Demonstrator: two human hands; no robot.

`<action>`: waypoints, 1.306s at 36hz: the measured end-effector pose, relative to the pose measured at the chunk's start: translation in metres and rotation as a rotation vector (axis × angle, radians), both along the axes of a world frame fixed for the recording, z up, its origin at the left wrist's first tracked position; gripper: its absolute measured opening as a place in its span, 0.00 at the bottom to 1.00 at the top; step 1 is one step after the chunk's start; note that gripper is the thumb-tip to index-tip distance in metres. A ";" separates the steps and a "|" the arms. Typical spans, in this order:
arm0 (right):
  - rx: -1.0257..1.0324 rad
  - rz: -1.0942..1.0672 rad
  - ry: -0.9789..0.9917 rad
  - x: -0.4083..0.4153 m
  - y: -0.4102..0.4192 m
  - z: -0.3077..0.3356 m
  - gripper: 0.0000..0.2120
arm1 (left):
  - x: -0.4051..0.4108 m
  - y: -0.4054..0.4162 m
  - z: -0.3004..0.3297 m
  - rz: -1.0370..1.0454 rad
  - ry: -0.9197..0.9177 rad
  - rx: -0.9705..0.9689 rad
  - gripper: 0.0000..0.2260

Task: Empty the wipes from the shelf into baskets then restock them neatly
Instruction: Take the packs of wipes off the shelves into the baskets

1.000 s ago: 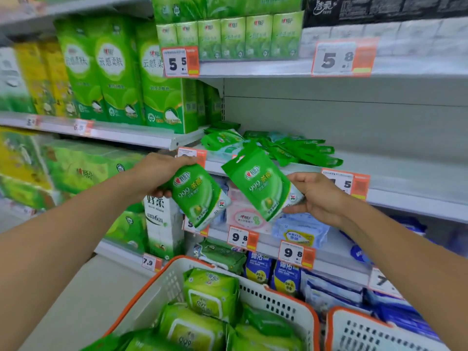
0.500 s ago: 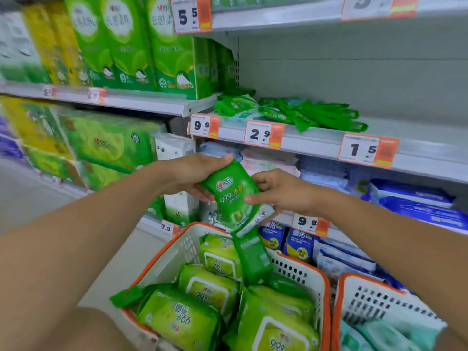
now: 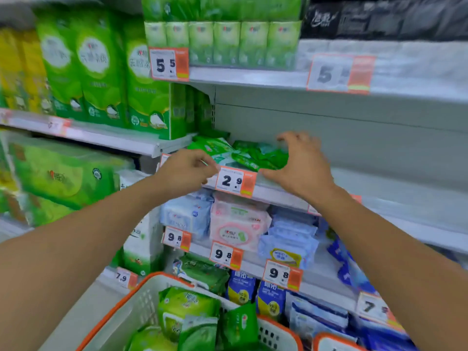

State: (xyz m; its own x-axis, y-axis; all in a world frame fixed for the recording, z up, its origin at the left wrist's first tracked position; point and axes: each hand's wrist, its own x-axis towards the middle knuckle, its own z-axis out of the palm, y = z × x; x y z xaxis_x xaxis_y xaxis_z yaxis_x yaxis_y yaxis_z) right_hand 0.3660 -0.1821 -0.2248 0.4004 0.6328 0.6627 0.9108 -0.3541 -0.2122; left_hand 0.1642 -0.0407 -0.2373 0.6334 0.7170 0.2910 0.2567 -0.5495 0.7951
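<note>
Two hands up at the middle shelf [image 3: 379, 183], both at its front edge, either side of the 2.9 price tag [image 3: 235, 182].

My left hand [image 3: 187, 173] sits just left of that tag, fingers curled in toward the near end of the green wipes pile [image 3: 243, 153]. Frame is motion-blurred there, so I cannot tell whether it pinches a pack or only touches one.

My right hand [image 3: 301, 163] is spread wide, fingers arched over the right end of the pile, thumb low along the shelf lip right of the tag. Nothing in it; it hangs above the packs, contact not clear.

Wipes pile: small green sachets heaped loosely at the left end of the shelf, close to the back panel, next to the tall green tissue packs [image 3: 101, 72] on the neighbouring shelf. Rest of that shelf to the right is bare metal.

Below my forearms, the white basket [image 3: 141, 307] with orange rim holds several green wipe packs [image 3: 192, 317], some upright, some leaning. A second basket [image 3: 329, 343] shows only its rim corner at the bottom edge, right of the first.

Lower shelf carries blue and pink wipe packs [image 3: 238, 224] behind the 9.8 tags [image 3: 225, 254]. Top shelf has green tissue bundles [image 3: 222, 41] behind a 5.5 tag [image 3: 168, 63].
</note>
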 end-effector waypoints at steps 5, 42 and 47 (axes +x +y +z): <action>-0.536 -0.103 0.110 0.043 0.035 0.010 0.53 | 0.044 0.010 0.022 -0.010 0.021 0.147 0.14; -0.638 0.028 0.371 0.047 0.099 0.008 0.48 | -0.010 0.030 0.012 0.193 -0.369 -0.372 0.14; -0.823 0.064 0.266 0.044 0.108 0.016 0.44 | -0.023 0.011 -0.033 0.096 -0.517 -0.785 0.11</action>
State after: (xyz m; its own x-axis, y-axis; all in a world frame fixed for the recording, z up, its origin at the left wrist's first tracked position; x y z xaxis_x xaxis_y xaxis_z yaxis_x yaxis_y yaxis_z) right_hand 0.4098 -0.0746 -0.2084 0.4238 0.8969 -0.1264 0.8910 -0.4379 -0.1197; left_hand 0.1413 -0.0294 -0.2699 0.4890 0.8696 -0.0688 -0.2151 0.1967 0.9566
